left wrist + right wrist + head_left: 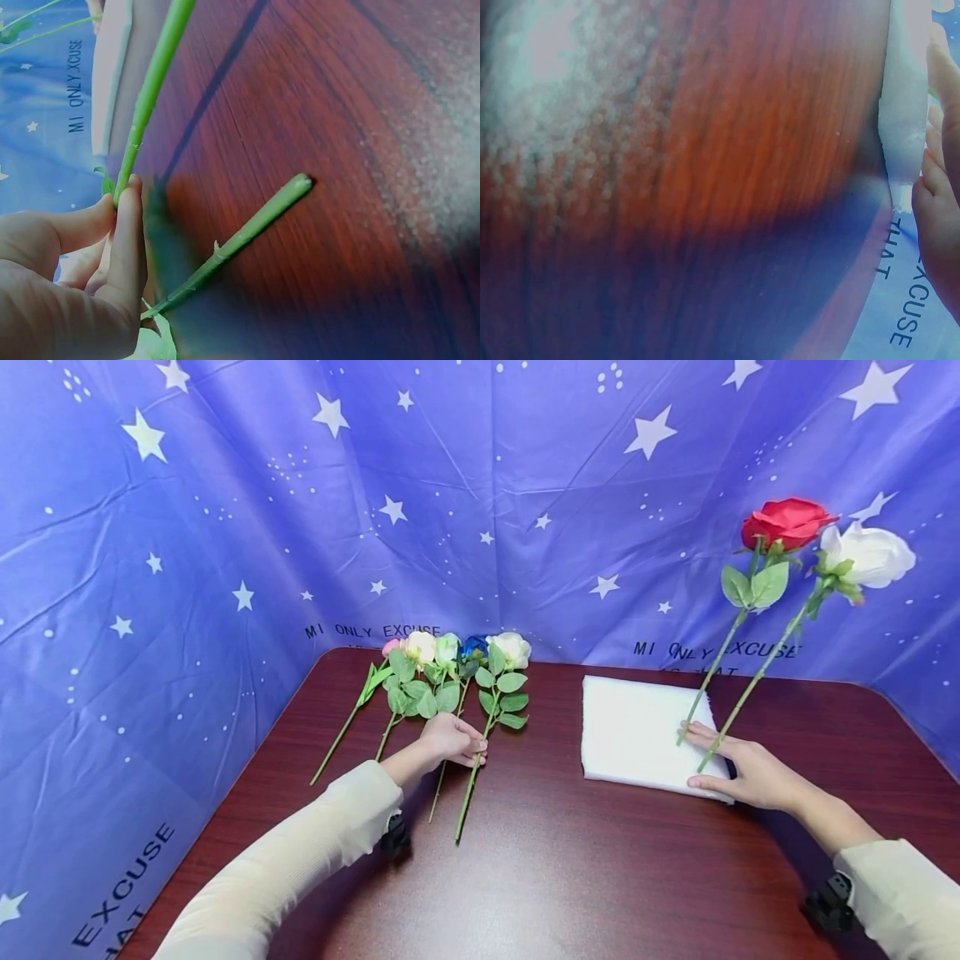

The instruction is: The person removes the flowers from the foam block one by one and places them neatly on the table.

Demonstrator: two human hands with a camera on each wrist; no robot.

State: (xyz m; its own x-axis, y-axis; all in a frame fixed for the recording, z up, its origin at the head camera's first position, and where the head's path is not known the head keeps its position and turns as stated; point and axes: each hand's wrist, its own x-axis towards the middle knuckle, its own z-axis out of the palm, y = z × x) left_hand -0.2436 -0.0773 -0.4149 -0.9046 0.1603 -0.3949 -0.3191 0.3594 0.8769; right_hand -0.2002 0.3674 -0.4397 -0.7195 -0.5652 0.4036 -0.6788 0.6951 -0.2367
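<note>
My left hand [450, 739] pinches the green stem of a white rose [510, 650] between thumb and fingers, as the left wrist view shows. Another stem [247, 236] lies on the table below that hand. On the right, a white foam block [637, 727] has a red rose [787, 522] and a second white rose [870, 556] standing in it, both leaning right. My right hand [757, 772] rests on the block's right part with fingers extended, close by the two stems. In the right wrist view only part of this hand shows at the edge.
More flowers lie at the table's back left: a blue one [475, 647], a pale green one [447, 648], a cream one [419, 647] and a pink one [391, 647]. The dark red-brown table [570, 868] meets a purple star-printed cloth [487, 485] behind.
</note>
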